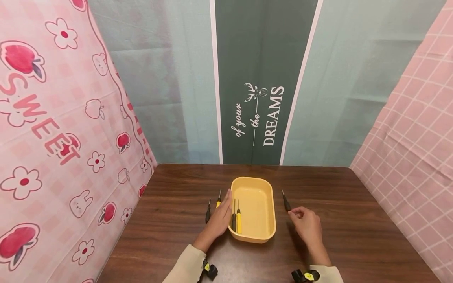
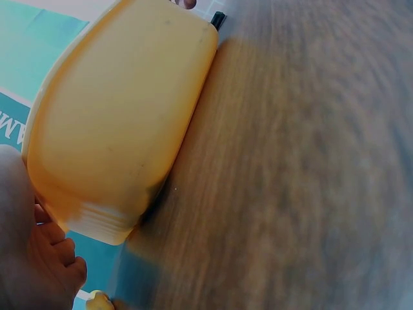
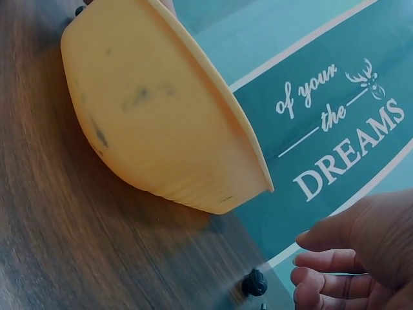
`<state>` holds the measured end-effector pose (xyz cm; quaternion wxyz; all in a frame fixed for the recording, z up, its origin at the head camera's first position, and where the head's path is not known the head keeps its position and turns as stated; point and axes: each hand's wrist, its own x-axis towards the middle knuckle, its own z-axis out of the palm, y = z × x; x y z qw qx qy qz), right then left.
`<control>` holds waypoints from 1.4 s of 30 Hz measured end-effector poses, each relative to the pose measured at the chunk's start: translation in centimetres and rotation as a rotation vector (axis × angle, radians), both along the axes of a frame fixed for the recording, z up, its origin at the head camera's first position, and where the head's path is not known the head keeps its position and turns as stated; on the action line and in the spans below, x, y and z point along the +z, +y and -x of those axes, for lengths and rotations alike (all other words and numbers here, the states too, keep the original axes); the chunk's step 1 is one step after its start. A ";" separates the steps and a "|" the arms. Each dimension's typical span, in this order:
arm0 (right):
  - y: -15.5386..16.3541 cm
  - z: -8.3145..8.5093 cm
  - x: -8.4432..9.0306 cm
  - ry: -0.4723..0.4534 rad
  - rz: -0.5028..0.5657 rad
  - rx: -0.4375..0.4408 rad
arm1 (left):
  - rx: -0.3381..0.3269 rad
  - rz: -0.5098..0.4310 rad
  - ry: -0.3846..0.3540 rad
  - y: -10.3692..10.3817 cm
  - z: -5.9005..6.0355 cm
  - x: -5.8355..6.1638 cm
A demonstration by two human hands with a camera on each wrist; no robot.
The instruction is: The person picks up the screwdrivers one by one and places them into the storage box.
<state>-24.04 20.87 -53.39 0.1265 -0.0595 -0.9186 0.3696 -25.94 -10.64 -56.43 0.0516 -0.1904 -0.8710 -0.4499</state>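
Observation:
A yellow plastic tray (image 1: 256, 208) stands on the table, holding a black screwdriver (image 1: 233, 222) and a yellow-handled screwdriver (image 1: 239, 222) along its left side. Against the tray's left wall rests my left hand (image 1: 220, 217), fingers extended. Beyond that hand lie another black screwdriver (image 1: 208, 214) and a partly hidden yellow screwdriver (image 1: 218, 203). To the tray's right is a third black screwdriver (image 1: 286, 203), its tip pointing away. My right hand (image 1: 308, 226) is at its handle end; in the right wrist view the loosely bent fingers (image 3: 329, 284) appear apart from the handle (image 3: 255, 282).
The brown wooden table (image 1: 170, 251) reaches back to a green and teal curtain (image 1: 253, 59) with printed lettering. Pink patterned cloth (image 1: 63, 129) hangs on the left, and pink checked cloth (image 1: 414, 118) on the right. Each wrist carries a black camera strap (image 1: 305, 276).

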 end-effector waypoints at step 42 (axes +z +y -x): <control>1.4 -0.1 -1.2 -0.083 -0.090 -0.091 | -0.001 -0.004 -0.012 0.0 0.0 0.0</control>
